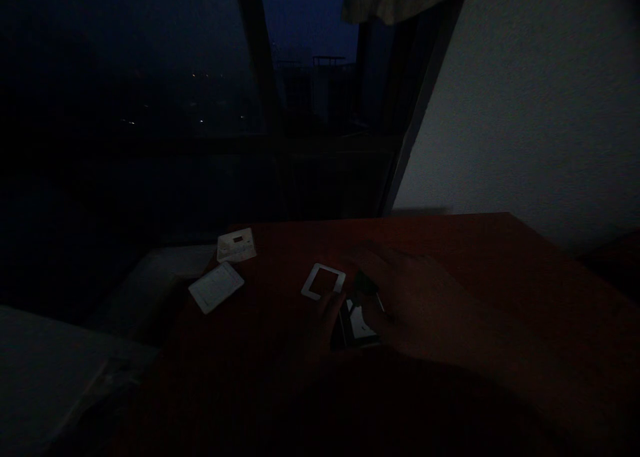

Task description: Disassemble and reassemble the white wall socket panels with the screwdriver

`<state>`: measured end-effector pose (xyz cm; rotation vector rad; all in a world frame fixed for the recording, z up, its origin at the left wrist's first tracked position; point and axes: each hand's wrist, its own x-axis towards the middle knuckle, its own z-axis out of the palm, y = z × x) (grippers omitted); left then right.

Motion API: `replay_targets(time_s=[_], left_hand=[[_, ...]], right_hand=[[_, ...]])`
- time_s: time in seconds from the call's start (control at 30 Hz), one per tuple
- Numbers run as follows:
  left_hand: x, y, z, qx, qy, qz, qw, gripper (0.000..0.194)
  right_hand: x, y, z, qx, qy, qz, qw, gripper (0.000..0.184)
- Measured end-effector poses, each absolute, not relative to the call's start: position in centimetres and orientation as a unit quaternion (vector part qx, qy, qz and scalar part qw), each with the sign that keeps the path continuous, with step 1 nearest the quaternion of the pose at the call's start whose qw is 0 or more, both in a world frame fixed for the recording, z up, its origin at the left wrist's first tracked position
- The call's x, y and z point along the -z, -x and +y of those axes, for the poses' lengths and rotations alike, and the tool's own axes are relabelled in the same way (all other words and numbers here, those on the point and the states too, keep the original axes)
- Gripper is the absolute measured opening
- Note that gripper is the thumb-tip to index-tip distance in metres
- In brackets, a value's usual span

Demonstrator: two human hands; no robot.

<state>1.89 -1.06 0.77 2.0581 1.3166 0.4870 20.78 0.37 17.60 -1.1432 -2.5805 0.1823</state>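
Observation:
The scene is very dark. My left hand (316, 324) rests on the reddish table (465, 257), its fingers curled against the left edge of a small black-and-white part (357, 324). My right hand (405, 297) reaches in from the lower right and lies closed over the top of that part, around a small dark thing (366, 284) that I cannot make out. A white square frame (323, 281) lies flat just beyond my left hand's fingers, apart from them.
A white square plate (216, 286) and a second white piece (236, 245) lie at the table's far left edge. Pale bedding (60, 364) is to the left. A dark window (175, 110) stands behind and a pale wall (525, 110) at right.

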Motion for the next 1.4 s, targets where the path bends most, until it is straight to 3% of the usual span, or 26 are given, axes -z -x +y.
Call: replay_targets(time_s=[0.17, 0.27, 0.47, 0.67, 0.83, 1.07, 1.23, 1.4], left_hand=[[-0.5, -1.9, -1.0, -0.187, -0.786, 0.495, 0.319, 0.096], [-0.6, -1.9, -1.0, -0.183, -0.782, 0.505, 0.317, 0.095], [-0.5, -1.9, -1.1, -0.190, -0.785, 0.491, 0.325, 0.093], [-0.5, -1.8, -1.0, -0.193, -0.784, 0.487, 0.332, 0.097], [-0.3, -1.7, -1.0, -0.184, -0.787, 0.493, 0.323, 0.094], [-0.6, -1.8, -1.0, -0.184, -0.785, 0.491, 0.330, 0.096], [-0.6, -1.8, -1.0, -0.188, -0.781, 0.494, 0.333, 0.092], [-0.6, -1.9, -1.1, -0.182, -0.780, 0.499, 0.332, 0.094]], right_hand=[[-17.2, -20.6, 0.6, -0.021, 0.424, -0.895, 0.138, 0.017], [-17.2, -20.7, 0.9, 0.020, 0.453, -0.883, 0.121, 0.022], [-16.9, -21.0, 1.0, -0.067, 0.385, -0.900, 0.191, 0.031], [-16.3, -21.0, 1.3, 0.005, 0.444, -0.881, 0.161, 0.031], [-16.1, -21.2, 0.9, -0.092, 0.378, -0.897, 0.212, 0.047], [-16.2, -21.0, 1.1, -0.025, 0.438, -0.880, 0.182, 0.035], [-16.1, -21.2, 0.9, -0.107, 0.368, -0.893, 0.237, 0.049], [-15.8, -21.0, 1.2, -0.041, 0.410, -0.890, 0.193, 0.035]])
